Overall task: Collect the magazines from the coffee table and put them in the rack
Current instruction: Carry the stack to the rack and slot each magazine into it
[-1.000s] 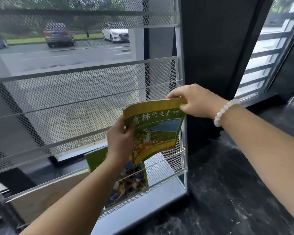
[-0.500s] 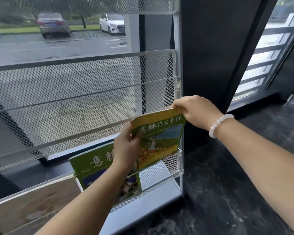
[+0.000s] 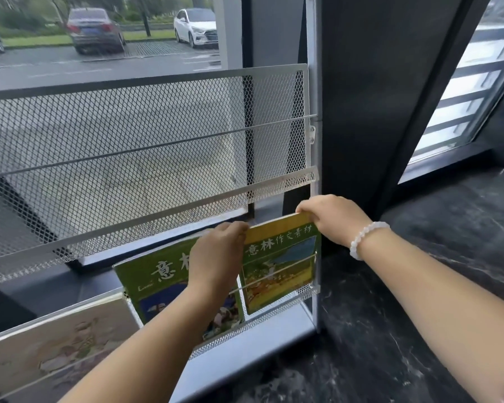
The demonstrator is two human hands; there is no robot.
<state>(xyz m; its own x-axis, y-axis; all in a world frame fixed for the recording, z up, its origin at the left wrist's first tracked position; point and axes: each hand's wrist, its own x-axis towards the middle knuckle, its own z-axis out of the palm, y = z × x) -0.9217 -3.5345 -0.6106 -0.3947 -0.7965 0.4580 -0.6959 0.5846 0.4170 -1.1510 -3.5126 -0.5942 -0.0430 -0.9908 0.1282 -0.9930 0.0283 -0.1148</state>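
A yellow-and-green magazine [image 3: 280, 266] stands in the bottom shelf of the metal mesh rack [image 3: 146, 135], at its right end, behind the front wire. My left hand [image 3: 218, 254] pinches its top left corner. My right hand [image 3: 332, 219], with a white bead bracelet on the wrist, grips its top right corner. A second green magazine [image 3: 154, 277] sits in the same shelf just to the left, partly hidden by my left arm. A pale beige magazine [image 3: 50, 347] fills the shelf's left end.
The rack's upper mesh shelf [image 3: 186, 205] holds nothing. A dark pillar [image 3: 370, 97] stands right beside the rack. Dark marble floor [image 3: 419, 330] spreads to the right. Behind the rack is a window onto a road with parked cars [image 3: 96, 30].
Both hands have lowered the yellow-and-green magazine down into the bottom shelf, and it now stands straighter. The view has dropped with it.
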